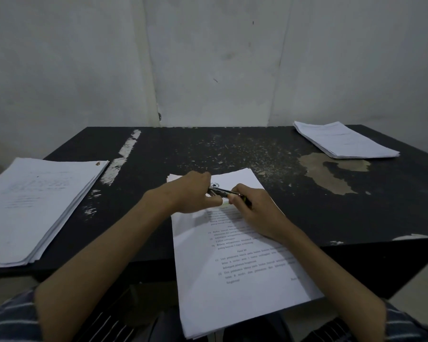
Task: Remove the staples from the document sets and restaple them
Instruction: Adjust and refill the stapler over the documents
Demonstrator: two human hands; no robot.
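A printed document set lies in front of me on the black table and hangs over its near edge. My left hand presses down on the set's top left part, fingers curled over the corner, which hides the staple. My right hand grips a slim dark metal tool. The tool's tip points left and meets my left fingers at the top of the page. The tool's handle is hidden inside my fist.
A thick pile of papers lies at the left edge of the worn black table. Another stack of papers sits at the far right corner. A grey wall stands right behind the table.
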